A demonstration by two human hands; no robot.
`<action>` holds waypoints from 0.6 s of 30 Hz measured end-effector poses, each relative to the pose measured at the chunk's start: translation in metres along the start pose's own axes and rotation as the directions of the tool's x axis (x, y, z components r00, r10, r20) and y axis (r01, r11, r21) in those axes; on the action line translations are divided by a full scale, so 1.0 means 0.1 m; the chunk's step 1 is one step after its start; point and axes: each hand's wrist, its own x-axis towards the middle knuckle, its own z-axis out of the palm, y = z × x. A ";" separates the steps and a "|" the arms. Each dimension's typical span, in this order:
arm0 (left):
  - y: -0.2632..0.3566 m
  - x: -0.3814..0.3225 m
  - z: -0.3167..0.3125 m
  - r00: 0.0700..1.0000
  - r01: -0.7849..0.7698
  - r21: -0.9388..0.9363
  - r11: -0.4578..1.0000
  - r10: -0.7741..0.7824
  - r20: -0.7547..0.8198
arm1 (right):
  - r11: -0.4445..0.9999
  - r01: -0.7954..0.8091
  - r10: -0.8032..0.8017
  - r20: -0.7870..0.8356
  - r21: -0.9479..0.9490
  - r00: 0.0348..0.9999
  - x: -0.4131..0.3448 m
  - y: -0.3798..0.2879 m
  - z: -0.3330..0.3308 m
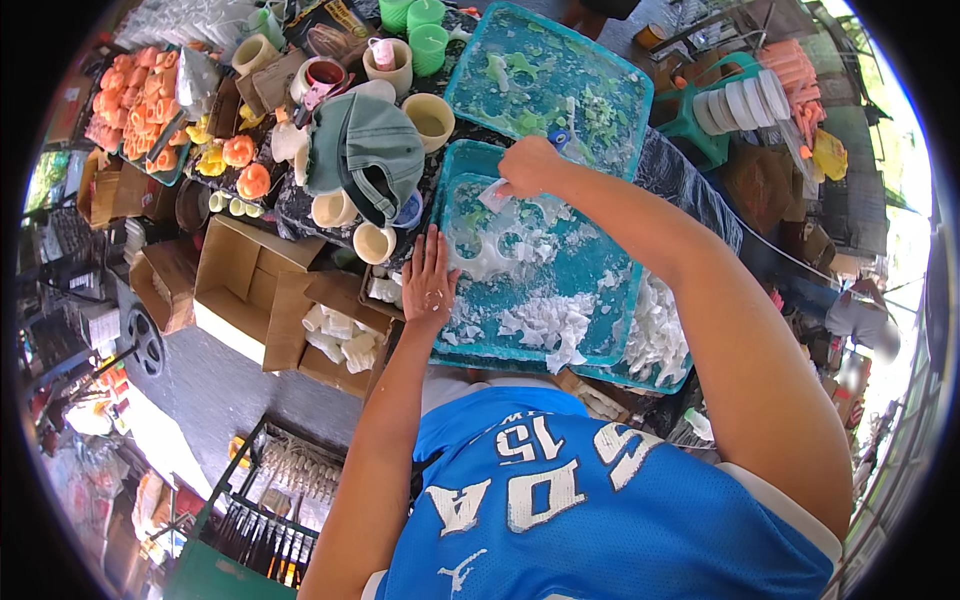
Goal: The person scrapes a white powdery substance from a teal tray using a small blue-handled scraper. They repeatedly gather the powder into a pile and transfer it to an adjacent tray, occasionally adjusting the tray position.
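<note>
My right hand (pixel 529 169) grips a small, pale, flat piece (pixel 495 195) over the upper part of a teal plastic tray (pixel 480 341); its exact kind cannot be told. My left hand (pixel 430 281) rests with fingers spread at the tray's left edge and holds nothing. White waxy scraps (pixel 551 322) lie heaped near the tray's lower edge. A thin white sheet with round holes (pixel 491 251) lies higher up. Just beyond my right hand, a blue-handled tool (pixel 559 139) shows in part at a second teal tray (pixel 469 82) with green and white scraps.
A grey-green cap (pixel 364 146), cream cups (pixel 429 124) and green ribbed candles (pixel 428 49) stand at the upper left. Cardboard boxes (pixel 240 262) adjoin the table on the left, one holding white blocks (pixel 341 337). A green plastic stool (pixel 682 116) stands at the upper right.
</note>
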 end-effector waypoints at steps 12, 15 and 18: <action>-0.02 0.06 -0.05 0.997 -0.013 -0.032 0.999 0.015 0.075 | 0.982 -0.099 0.091 0.057 0.161 0.994 -0.15 -0.15 0.18; 0.00 0.03 -0.06 0.995 -0.004 -0.031 1.000 0.007 0.099 | 0.995 -0.021 0.017 0.046 0.094 0.999 -0.04 -0.15 0.09; -0.02 0.06 -0.02 0.997 -0.016 -0.045 0.999 0.020 0.079 | 0.996 0.069 -0.068 -0.020 0.063 0.998 0.08 -0.13 0.08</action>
